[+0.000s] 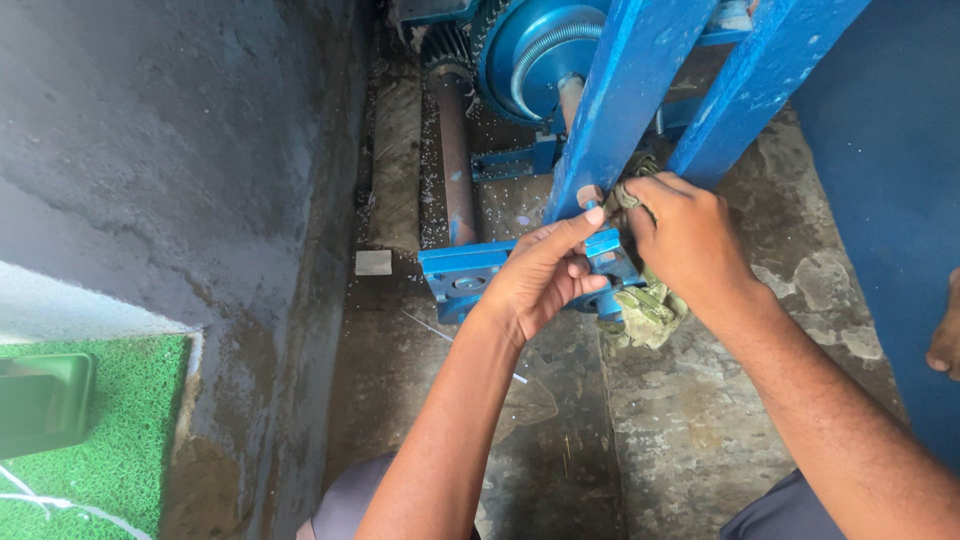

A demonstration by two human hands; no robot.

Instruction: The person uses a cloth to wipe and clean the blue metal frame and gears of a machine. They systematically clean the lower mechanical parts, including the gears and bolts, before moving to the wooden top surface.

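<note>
Our left hand (545,275) pinches the small blue bracket (603,243) at the machine frame's (615,110) foot; our right hand (690,240) clutches a greenish rag (645,315) against it. Wiping looks midway: swarf litters the concrete floor (560,440) and base plate (462,275).

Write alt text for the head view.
Two bare hands work at a blue machine frame: the left hand steadies a small blue bracket while the right hand presses a greenish rag against it, above a stained concrete floor.

Blue machine frame (620,90) — camouflage-green rag (648,312) — green mat (120,440).
</note>
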